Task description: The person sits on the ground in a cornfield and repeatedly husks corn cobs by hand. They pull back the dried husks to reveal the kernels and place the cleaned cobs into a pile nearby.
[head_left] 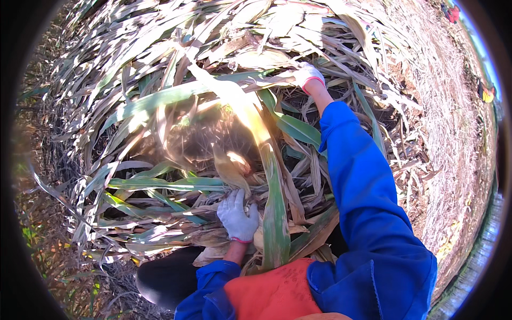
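Observation:
My left hand (pixel 239 216), in a white knit glove with a red cuff, lies low in the middle on dry corn husks and stalks; whether its fingers grip anything is not plain. Just above its fingers stands a husk-covered corn ear (pixel 231 168). Farther off at the upper right, my right hand (pixel 307 76), gloved the same way, is at a dry corn stalk with leaves; its fingers are partly hidden, so its hold cannot be told. A long green and yellow corn leaf (pixel 276 200) runs between the two arms towards my body.
Piled corn stalks and dry leaves (pixel 132 48) spread ahead and to the left. Straw-littered ground (pixel 452 132) lies on the right. Green weeds (pixel 30 236) grow at the lower left. Small figures, apparently people (pixel 453 14), are far off at the right rim.

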